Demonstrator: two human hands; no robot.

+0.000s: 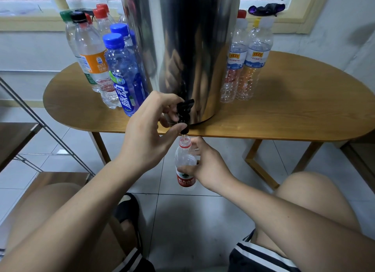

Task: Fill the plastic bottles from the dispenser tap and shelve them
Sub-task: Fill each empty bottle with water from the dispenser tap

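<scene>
Left hand (149,129) fingers pinch the black plastic tap (185,115) of the steel dispenser drum (182,38), frame centre. Right hand (207,164) fingers wrap the uncapped clear red-labelled bottle (184,166) just beneath the tap.

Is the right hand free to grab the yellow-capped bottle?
Probably not yet: the right hand grips the red-label bottle under the tap, though the path to the yellow-capped bottle looks open.

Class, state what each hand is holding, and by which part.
The left hand pinches the black tap at its lever; the right hand grips the bottle around its upper body.
</scene>
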